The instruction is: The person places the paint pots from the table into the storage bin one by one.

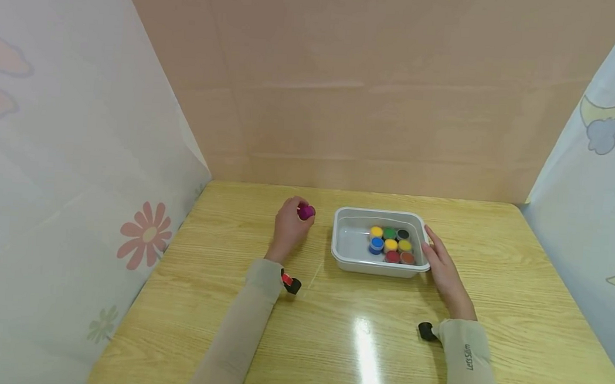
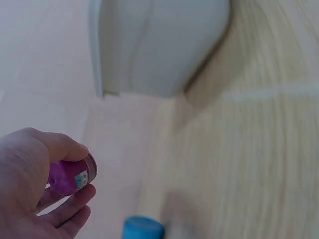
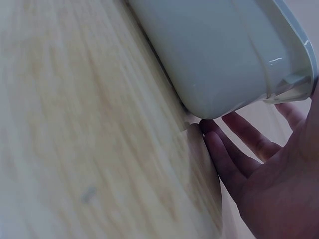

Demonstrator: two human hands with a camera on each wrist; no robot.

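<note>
My left hand (image 1: 290, 226) is left of the tub and grips a small magenta paint pot (image 1: 306, 212) between thumb and fingers. In the left wrist view the pot (image 2: 70, 177) is tilted and part of a label shows. A white plastic tub (image 1: 353, 264) stands on the table with several small paint pots (image 1: 390, 246) grouped in its right half, in yellow, green, black, blue, red and orange. My right hand (image 1: 442, 273) holds the tub's right end, thumb at the rim. Its fingers (image 3: 244, 137) reach along the outer wall near the base in the right wrist view.
A blue-lidded pot (image 2: 143, 228) shows at the bottom of the left wrist view. The wooden table (image 1: 309, 339) ends at a brown paper backdrop (image 1: 371, 102), with patterned white sheets (image 1: 78, 143) at both sides. Small black cameras sit at both wrists.
</note>
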